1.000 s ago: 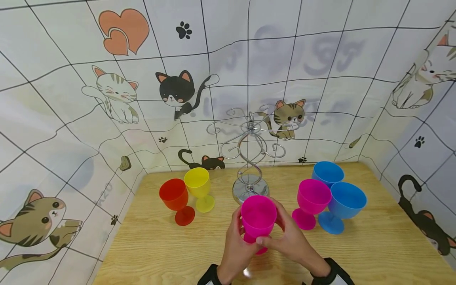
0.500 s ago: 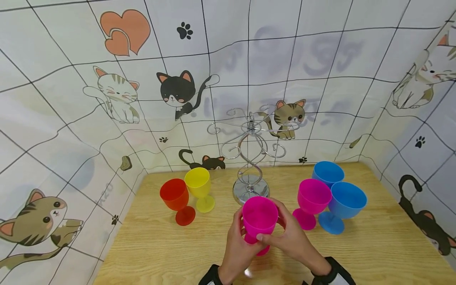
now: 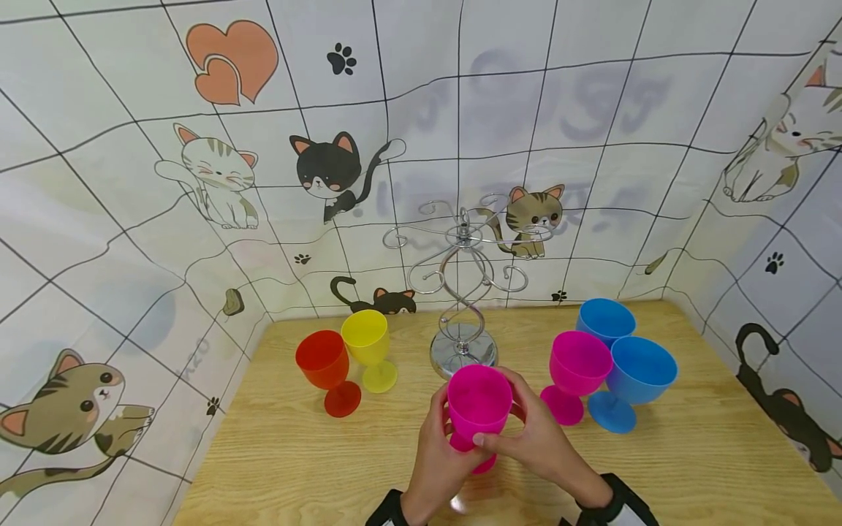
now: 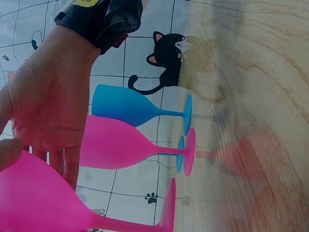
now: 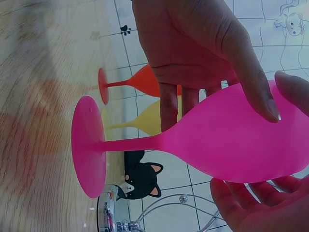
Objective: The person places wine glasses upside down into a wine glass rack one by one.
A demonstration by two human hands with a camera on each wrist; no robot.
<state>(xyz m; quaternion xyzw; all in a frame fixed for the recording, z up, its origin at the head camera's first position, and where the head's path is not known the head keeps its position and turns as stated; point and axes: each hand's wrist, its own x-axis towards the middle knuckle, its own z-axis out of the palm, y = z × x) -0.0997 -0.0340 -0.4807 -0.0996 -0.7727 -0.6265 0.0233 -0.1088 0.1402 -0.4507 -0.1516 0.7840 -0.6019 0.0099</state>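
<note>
Both hands hold a pink goblet (image 3: pixel 479 405) upright, in front of the metal stand. My left hand (image 3: pixel 439 446) cups the left side of its bowl, and my right hand (image 3: pixel 536 446) wraps the right side with the thumb across the front. The right wrist view shows the goblet's stem and round foot (image 5: pixel 89 145) below the hands, and the left palm (image 5: pixel 203 48) behind the bowl. In the left wrist view, the right hand (image 4: pixel 53 96) appears beyond the goblet, its fingers partly hidden by the bowl.
A silver scrolled stand (image 3: pixel 463 292) on a round chrome base is behind the hands. Red (image 3: pixel 322 361) and yellow (image 3: pixel 366 337) goblets stand at left. Another pink goblet (image 3: pixel 579 365) and two blue goblets (image 3: pixel 641 372) cluster at right on the wooden table (image 3: pixel 296 467). Cat-print cloth surrounds it.
</note>
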